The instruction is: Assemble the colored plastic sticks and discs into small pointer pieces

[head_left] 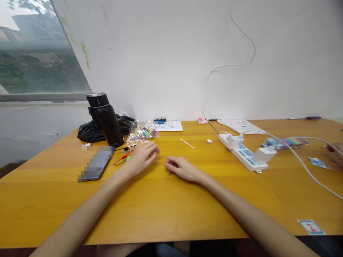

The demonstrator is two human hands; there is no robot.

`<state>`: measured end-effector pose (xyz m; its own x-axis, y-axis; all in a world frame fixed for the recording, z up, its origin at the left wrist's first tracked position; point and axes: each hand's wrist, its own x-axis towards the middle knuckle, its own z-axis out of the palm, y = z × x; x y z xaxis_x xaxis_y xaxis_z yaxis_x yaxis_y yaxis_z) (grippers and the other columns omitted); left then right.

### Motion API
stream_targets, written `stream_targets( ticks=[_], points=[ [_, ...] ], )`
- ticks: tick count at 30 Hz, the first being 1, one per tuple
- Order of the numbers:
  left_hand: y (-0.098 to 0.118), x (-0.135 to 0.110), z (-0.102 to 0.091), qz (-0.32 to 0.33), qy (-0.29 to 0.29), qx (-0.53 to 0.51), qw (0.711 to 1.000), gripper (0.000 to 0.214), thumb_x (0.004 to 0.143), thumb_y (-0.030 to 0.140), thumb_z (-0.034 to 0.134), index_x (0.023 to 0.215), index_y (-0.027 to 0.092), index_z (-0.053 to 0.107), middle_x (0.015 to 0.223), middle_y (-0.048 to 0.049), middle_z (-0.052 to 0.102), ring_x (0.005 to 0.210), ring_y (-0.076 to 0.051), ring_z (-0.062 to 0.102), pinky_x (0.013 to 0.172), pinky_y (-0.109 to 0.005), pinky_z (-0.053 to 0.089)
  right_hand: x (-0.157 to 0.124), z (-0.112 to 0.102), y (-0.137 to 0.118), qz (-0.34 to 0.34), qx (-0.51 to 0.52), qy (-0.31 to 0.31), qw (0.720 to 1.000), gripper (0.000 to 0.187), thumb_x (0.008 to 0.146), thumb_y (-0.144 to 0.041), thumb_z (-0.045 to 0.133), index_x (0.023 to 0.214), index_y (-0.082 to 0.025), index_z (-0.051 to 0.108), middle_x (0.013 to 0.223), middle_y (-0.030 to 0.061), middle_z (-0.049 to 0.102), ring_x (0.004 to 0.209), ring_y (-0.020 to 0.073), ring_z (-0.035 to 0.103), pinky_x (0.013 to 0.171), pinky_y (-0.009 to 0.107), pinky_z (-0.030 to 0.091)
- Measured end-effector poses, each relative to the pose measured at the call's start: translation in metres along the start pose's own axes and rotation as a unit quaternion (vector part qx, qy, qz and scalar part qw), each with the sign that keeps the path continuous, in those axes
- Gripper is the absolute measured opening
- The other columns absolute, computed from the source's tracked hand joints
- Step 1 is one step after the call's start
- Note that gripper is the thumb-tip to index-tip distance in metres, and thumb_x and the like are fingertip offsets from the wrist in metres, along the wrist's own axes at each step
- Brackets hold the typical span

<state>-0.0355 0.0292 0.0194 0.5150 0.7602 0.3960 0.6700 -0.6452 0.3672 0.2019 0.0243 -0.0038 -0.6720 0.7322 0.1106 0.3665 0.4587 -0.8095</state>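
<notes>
My left hand point(143, 157) is held over the table, palm down, with its fingers loosely bent and apart and nothing seen in them. Just left of it lie red and yellow-green plastic pieces point(123, 157) and a small black round piece point(125, 149). Behind it is a clear plastic bag point(142, 134) of small coloured parts. My right hand point(182, 168) rests on the tabletop with fingers curled into a loose fist, and no object shows in it. Beyond the hands lie a thin white stick-like piece point(187, 143) and a small white round piece point(209, 141).
A phone point(98, 164) and a tall black bottle point(107, 123) stand left, before a black plastic bag point(89, 132). To the right, a white power strip point(245, 155) holds plugs with trailing cables. Papers point(241, 125) lie by the wall. Another person's hand point(334, 153) shows far right.
</notes>
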Motion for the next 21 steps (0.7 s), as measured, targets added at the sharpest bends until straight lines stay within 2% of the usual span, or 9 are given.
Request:
stream_targets(
  ticks=[2,5,11,12,14,16,18,20,21],
  points=[
    [0.012,-0.001,0.014,0.018,-0.059,-0.046,0.997,0.021,0.100,0.027,0.039,0.098,0.021,0.059,0.095,-0.0032,0.066,0.084,-0.018,0.061,0.079,-0.028,0.043,0.000,0.000,0.001,-0.009,-0.010,-0.001,1.000,0.032,0.101,-0.040,0.046,0.081,-0.017,0.056,0.073,-0.0019,0.060,0.066,0.0117,0.051,0.065,0.024,0.038],
    [0.018,-0.004,0.028,-0.006,-0.114,-0.079,0.990,0.021,0.100,0.031,0.042,0.095,0.021,0.059,0.089,-0.0020,0.069,0.077,-0.017,0.061,0.070,-0.026,0.041,0.002,0.000,0.003,-0.017,-0.015,-0.015,1.000,0.034,0.101,-0.041,0.045,0.079,-0.017,0.055,0.072,-0.0025,0.056,0.066,0.0116,0.049,0.063,0.024,0.036],
    [0.016,-0.005,0.028,-0.027,-0.111,-0.095,0.989,0.019,0.098,0.027,0.043,0.093,0.021,0.060,0.083,-0.0005,0.068,0.070,-0.015,0.058,0.064,-0.024,0.038,0.003,-0.002,0.003,-0.030,-0.040,-0.022,0.999,0.034,0.101,-0.041,0.044,0.079,-0.018,0.053,0.071,-0.0025,0.054,0.065,0.0121,0.047,0.062,0.024,0.035],
    [0.016,-0.005,0.027,-0.028,-0.109,-0.095,0.989,0.020,0.097,0.027,0.043,0.094,0.021,0.061,0.084,-0.0006,0.068,0.070,-0.015,0.058,0.064,-0.024,0.038,0.004,-0.006,0.004,-0.032,-0.063,-0.010,0.997,0.033,0.101,-0.041,0.044,0.079,-0.018,0.054,0.071,-0.0019,0.055,0.065,0.0127,0.048,0.062,0.024,0.036],
    [0.017,-0.006,0.026,-0.030,-0.109,-0.098,0.989,0.020,0.097,0.026,0.043,0.098,0.021,0.062,0.085,-0.0011,0.069,0.070,-0.016,0.058,0.064,-0.024,0.038,0.004,-0.019,0.008,-0.028,-0.142,0.058,0.988,0.030,0.101,-0.038,0.044,0.080,-0.019,0.056,0.075,0.0003,0.058,0.068,0.0149,0.051,0.064,0.026,0.037],
    [0.017,-0.006,0.025,-0.030,-0.115,-0.101,0.988,0.021,0.097,0.026,0.042,0.100,0.021,0.063,0.088,-0.0013,0.070,0.070,-0.015,0.059,0.064,-0.024,0.038,0.003,-0.038,0.017,-0.012,-0.238,0.178,0.955,0.025,0.099,-0.032,0.045,0.083,-0.019,0.058,0.083,0.0043,0.062,0.078,0.0189,0.054,0.072,0.030,0.040],
    [0.017,-0.007,0.025,-0.027,-0.116,-0.099,0.988,0.022,0.097,0.027,0.042,0.101,0.022,0.063,0.089,-0.0014,0.070,0.068,-0.015,0.059,0.064,-0.025,0.038,0.000,-0.060,0.031,0.017,-0.314,0.286,0.905,0.022,0.099,-0.027,0.043,0.092,-0.019,0.062,0.096,0.0097,0.065,0.093,0.0242,0.056,0.086,0.036,0.041],
    [0.017,-0.007,0.025,-0.024,-0.115,-0.094,0.989,0.023,0.098,0.027,0.041,0.101,0.022,0.063,0.088,-0.0016,0.070,0.068,-0.016,0.059,0.063,-0.025,0.037,-0.007,-0.080,0.049,0.074,-0.384,0.353,0.850,0.024,0.097,-0.024,0.043,0.107,-0.017,0.064,0.113,0.0156,0.062,0.109,0.0304,0.052,0.097,0.043,0.038],
    [0.017,-0.007,0.025,-0.022,-0.113,-0.092,0.989,0.023,0.098,0.027,0.041,0.101,0.022,0.063,0.088,-0.0016,0.070,0.068,-0.016,0.059,0.063,-0.025,0.037,-0.011,-0.089,0.059,0.111,-0.413,0.363,0.827,0.028,0.095,-0.023,0.045,0.115,-0.015,0.063,0.121,0.0179,0.059,0.114,0.0332,0.050,0.099,0.045,0.037]
  ],
)
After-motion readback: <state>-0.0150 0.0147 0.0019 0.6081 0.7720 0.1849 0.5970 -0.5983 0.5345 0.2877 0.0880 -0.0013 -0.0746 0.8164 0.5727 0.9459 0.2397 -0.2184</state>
